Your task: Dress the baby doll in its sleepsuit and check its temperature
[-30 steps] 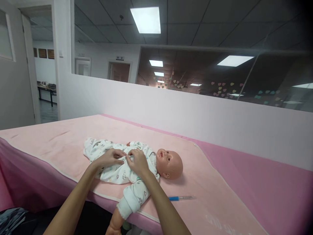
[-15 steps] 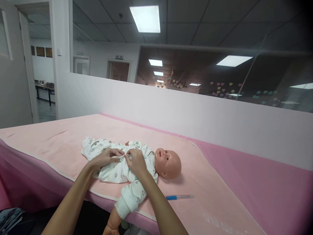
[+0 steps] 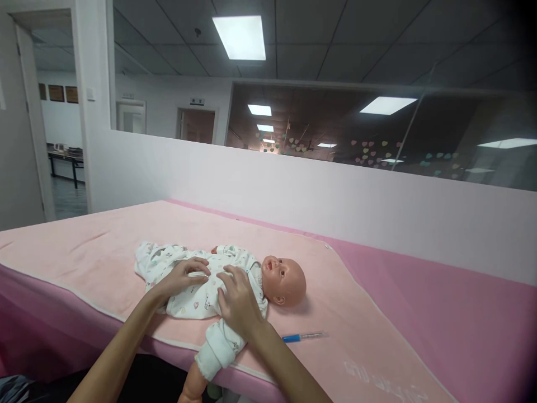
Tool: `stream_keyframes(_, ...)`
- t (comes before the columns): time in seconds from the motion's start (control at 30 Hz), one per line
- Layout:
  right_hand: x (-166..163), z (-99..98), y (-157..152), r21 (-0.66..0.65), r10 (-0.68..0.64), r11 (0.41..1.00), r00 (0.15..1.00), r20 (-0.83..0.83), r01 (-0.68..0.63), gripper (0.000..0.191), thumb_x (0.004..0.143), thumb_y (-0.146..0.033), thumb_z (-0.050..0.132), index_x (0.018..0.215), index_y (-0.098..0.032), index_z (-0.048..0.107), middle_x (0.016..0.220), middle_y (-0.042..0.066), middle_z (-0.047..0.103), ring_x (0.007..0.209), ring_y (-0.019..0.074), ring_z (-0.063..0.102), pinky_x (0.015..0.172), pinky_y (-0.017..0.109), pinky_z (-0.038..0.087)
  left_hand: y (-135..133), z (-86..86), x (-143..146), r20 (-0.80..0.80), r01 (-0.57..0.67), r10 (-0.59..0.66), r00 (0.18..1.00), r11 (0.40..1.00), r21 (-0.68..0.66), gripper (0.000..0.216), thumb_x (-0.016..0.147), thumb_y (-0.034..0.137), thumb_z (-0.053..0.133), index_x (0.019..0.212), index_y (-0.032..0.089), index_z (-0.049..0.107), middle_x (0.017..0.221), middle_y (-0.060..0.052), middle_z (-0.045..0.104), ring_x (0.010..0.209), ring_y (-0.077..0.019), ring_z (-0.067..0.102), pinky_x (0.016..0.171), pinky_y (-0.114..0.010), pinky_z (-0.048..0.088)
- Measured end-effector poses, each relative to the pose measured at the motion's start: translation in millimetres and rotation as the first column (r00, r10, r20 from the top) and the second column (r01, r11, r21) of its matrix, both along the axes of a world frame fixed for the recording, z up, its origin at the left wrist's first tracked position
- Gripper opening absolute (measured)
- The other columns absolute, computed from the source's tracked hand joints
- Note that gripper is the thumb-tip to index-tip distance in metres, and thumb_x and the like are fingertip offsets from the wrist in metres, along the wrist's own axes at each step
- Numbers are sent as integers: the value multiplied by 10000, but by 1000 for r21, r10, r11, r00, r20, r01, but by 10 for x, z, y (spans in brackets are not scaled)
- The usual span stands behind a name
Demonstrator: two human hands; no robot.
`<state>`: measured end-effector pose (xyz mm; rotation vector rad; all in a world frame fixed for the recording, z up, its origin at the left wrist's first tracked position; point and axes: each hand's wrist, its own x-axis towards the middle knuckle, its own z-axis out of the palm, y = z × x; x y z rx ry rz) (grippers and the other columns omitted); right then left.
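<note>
A baby doll (image 3: 282, 279) in a white printed romper (image 3: 193, 296) lies on its back on a pale pink blanket (image 3: 104, 246), head to the right. My left hand (image 3: 184, 277) rests on the doll's belly with fingers loosely stretched. My right hand (image 3: 239, 299) lies flat on the doll's chest, fingers spread, holding nothing. The doll's near arm (image 3: 210, 352) in its white sleeve hangs over the bed's front edge.
A blue-capped thermometer-like stick (image 3: 302, 337) lies on the blanket right of my right forearm. The bed has a deeper pink cover (image 3: 461, 330). A white partition wall (image 3: 335, 196) runs behind it, with glass above. An open doorway (image 3: 59, 145) is at the far left.
Both hands were pinching the romper's front together at the chest. Now they have let go and lie flatter on the doll, the right hand drawn back toward me.
</note>
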<state>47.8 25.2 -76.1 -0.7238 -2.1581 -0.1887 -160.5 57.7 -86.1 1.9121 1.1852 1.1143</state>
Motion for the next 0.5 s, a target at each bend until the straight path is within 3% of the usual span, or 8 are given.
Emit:
stream_keyframes(0.1, 514, -64, -289, -61, -35, 998, 999, -27, 33, 244, 799, -159, 443, 1005, -236, 551, 1074, 80, 555, 1031, 232, 493, 883, 385, 431, 51, -37, -20, -41, -28, 28, 999, 999, -17, 338, 623, 443, 672, 858, 201, 681, 1204, -89, 511, 1092, -266, 488, 928, -361, 405)
stream_keyframes(0.17, 947, -128, -398, -187, -168, 969, 986, -17, 162, 182, 824, -184, 414, 901, -244, 568, 953, 64, 594, 966, 223, 530, 876, 391, 432, 94, 0, -55, -90, -15, 11, 996, 999, -41, 350, 613, 455, 674, 862, 208, 683, 1195, -81, 522, 1042, -251, 521, 904, -345, 420)
stream_keyframes(0.3, 1701, -221, -468, -414, -485, 775, 869, 96, 478, 203, 797, -276, 455, 913, -192, 599, 1081, 132, 560, 979, 250, 549, 854, 404, 440, 190, 297, -24, -247, 35, -52, 968, 997, -72, 373, 592, 481, 686, 855, 216, 688, 999, -70, 620, 868, -228, 578, 746, -288, 456)
stream_keyframes(0.4, 1950, -222, -516, -487, -457, 728, 871, 179, 482, 239, 809, -331, 445, 917, -188, 603, 1081, 130, 563, 1008, 243, 539, 893, 397, 414, 228, 576, 237, -219, 26, -20, 976, 999, 25, 372, 662, 521, 617, 860, 214, 688, 950, -69, 641, 860, -229, 568, 688, -261, 436)
stream_keyframes(0.5, 1985, -163, -583, -523, -377, 744, 908, 185, 416, 231, 823, -284, 400, 923, -210, 594, 1037, 106, 581, 977, 215, 547, 882, 367, 414, 269, 649, 643, -76, 101, -93, 993, 988, 119, 389, 755, 514, 508, 879, 183, 672, 948, -65, 650, 846, -214, 564, 706, -267, 424)
